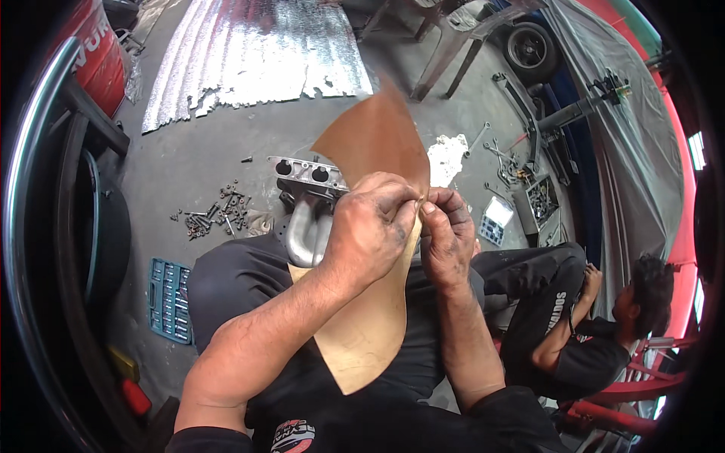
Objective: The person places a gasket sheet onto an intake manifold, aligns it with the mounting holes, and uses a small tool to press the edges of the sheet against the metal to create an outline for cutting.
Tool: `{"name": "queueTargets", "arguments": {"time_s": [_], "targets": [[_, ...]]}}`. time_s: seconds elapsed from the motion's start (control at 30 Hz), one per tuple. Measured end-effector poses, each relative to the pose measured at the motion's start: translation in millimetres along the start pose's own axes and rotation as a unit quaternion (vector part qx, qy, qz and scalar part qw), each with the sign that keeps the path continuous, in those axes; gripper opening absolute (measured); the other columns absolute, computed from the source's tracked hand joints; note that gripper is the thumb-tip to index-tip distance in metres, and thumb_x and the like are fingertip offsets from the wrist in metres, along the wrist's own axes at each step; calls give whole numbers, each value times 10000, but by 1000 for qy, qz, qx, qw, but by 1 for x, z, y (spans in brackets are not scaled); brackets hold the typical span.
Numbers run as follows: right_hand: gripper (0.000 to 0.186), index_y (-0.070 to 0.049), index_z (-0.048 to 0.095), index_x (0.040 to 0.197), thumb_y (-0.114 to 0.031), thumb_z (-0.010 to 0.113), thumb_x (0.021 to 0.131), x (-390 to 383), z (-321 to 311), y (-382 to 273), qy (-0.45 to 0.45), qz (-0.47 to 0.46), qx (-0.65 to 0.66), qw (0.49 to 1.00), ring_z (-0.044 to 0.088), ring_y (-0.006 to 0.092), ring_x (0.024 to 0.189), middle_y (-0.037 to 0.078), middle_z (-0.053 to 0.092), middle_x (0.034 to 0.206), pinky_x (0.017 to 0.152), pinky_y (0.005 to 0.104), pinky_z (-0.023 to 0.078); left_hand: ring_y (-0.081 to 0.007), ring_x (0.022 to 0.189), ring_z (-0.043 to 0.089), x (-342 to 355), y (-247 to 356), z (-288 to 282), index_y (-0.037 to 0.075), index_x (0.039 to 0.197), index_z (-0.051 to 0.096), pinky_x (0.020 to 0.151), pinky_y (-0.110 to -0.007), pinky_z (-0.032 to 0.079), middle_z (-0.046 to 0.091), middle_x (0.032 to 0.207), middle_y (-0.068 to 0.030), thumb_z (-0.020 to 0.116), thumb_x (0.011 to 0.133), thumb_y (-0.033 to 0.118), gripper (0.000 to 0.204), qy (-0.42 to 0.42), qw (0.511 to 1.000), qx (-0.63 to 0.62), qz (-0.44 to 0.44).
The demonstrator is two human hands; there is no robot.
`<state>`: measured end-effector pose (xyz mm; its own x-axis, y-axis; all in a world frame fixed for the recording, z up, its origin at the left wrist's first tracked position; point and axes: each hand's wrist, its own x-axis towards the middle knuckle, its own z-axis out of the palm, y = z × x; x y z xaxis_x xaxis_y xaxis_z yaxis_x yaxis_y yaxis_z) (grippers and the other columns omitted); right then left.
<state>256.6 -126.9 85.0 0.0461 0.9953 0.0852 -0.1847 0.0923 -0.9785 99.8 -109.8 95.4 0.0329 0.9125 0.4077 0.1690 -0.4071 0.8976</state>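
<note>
My left hand (pixel 374 223) pinches a curved sheet of brown gasket paper (pixel 374 128) near the centre, its fingertips at a narrow fold or crease. My right hand (pixel 445 234) pinches the same sheet just to the right, thumb beside the left fingertips. The upper part of the sheet is darker brown; a lighter tan part hangs down between my forearms over my lap. Behind my left hand, a metal intake manifold (pixel 307 230) with a ported flange stands at my knees, partly hidden by the sheet.
Scattered bolts (pixel 208 219), a socket set (pixel 168 302), a sorting box (pixel 496 219) and tools (pixel 506 162) lie on the floor (pixel 196 158). A foil sheet (pixel 242 53), plastic chair (pixel 445 45) and wheel (pixel 529 49) stand behind. Another person (pixel 596 340) sits at right; metal tubing (pixel 34 143) runs along the left.
</note>
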Motion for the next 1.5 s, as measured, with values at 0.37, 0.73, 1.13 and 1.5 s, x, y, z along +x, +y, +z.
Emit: {"name": "queueTargets", "arguments": {"time_s": [0.37, 0.73, 1.13, 1.5], "targets": [[111, -22, 625, 1094, -56, 629, 988, -2, 3, 0, -25, 24, -58, 998, 583, 79, 958, 10, 638, 1050, 849, 251, 501, -183, 808, 701, 2, 3, -9, -21, 959, 731, 731, -317, 558, 712, 930, -106, 727, 854, 63, 134, -50, 994, 26, -95], [74, -22, 638, 1050, -19, 620, 979, -7, -1, -3, -38, 20, -96, 994, 573, 76, 915, -8, 629, 1006, 846, 253, 491, -245, 803, 664, -4, -7, -9, -22, 875, 672, 716, -358, 532, 663, 854, -126, 723, 827, 30, 88, -64, 993, 95, 20], [70, -15, 643, 1038, -18, 624, 971, -8, 2, -2, -67, 3, -105, 992, 577, 73, 921, -6, 635, 988, 849, 254, 491, -80, 758, 587, -5, -6, -18, -26, 920, 688, 690, -269, 498, 667, 824, -26, 682, 890, 70, 100, -109, 960, -120, -226], [220, 10, 698, 936, -208, 729, 938, 25, -3, -31, -113, 111, -307, 938, 604, 76, 777, 15, 698, 828, 702, 266, 495, -205, 773, 657, -17, -12, -1, -5, 867, 688, 717, -354, 525, 671, 820, -89, 724, 823, 37, 71, -13, 995, 94, 6]]}}
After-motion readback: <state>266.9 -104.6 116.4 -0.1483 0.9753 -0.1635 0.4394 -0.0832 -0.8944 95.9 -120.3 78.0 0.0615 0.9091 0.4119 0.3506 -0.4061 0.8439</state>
